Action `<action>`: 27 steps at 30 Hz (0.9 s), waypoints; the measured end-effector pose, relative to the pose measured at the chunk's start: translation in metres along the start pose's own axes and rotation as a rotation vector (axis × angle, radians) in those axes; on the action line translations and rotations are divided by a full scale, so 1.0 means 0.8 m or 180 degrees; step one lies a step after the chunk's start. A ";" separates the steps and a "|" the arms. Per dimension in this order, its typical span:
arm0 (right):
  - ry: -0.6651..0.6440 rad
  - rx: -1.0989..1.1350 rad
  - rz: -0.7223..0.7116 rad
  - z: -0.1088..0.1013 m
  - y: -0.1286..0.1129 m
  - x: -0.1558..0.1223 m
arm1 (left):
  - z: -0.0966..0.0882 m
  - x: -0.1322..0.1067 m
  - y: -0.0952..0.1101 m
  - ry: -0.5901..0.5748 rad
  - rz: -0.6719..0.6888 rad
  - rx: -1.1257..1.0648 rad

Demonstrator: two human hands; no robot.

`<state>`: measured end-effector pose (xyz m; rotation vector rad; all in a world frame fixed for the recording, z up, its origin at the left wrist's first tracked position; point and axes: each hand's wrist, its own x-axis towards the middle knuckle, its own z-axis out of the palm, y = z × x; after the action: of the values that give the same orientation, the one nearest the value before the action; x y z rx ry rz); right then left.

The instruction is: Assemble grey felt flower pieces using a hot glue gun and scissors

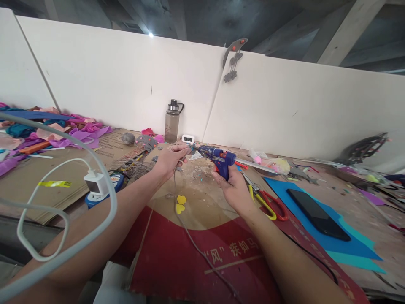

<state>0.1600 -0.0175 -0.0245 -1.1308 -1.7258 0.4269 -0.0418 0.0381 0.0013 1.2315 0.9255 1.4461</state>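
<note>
Left hand [171, 160] pinches a grey piece [192, 148]; right hand [233, 188] grips a glue gun [221, 159], nozzle [197, 147] beside left fingertips; likely gluing; next needs steadiness.

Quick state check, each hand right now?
Left hand: closed, pinching a small grey piece, with a grey cord hanging below.
Right hand: closed around the blue glue gun.

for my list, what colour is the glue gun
The glue gun is mostly blue; see head view.
</note>
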 end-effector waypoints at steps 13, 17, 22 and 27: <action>-0.0128 -0.0219 0.0012 -0.001 -0.005 -0.001 | -0.002 0.003 -0.005 -0.0093 0.0011 0.0136; -0.0109 -0.0135 0.0027 -0.001 -0.001 -0.002 | -0.002 0.003 -0.004 -0.0055 -0.0085 0.0019; -0.0169 0.0355 0.0153 0.001 0.001 -0.001 | -0.002 0.002 -0.005 0.0050 -0.0277 -0.0076; -0.0163 0.0390 0.0203 0.003 0.001 0.000 | -0.003 0.002 -0.006 -0.0019 -0.0254 -0.0124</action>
<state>0.1583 -0.0169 -0.0259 -1.0968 -1.6873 0.5976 -0.0429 0.0406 -0.0032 1.1570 0.9281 1.3904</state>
